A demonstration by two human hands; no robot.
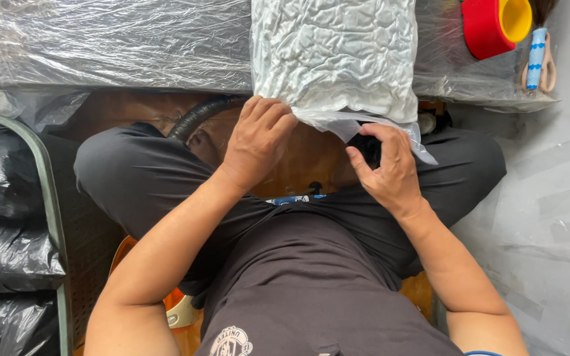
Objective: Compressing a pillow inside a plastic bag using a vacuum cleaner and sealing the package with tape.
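Observation:
A crumpled white item sealed in a clear plastic bag [334,56] lies in front of me, its open end toward my lap. My left hand [256,140] presses on the bag's near left corner, fingers curled over the edge. At the bag's loose plastic mouth, my right hand [390,168] grips a black object [367,148], mostly hidden by the fingers. A black ribbed hose [199,115] curves under the left hand toward the bag. I sit cross-legged in dark trousers.
Clear plastic sheeting [100,46] covers the surface ahead. A red tape roll with a yellow core [496,23] and a blue-handled brush [537,56] lie at the top right. Black plastic bags [4,250] fill a green-framed bin on the left. More plastic sheeting [549,217] lies on the right.

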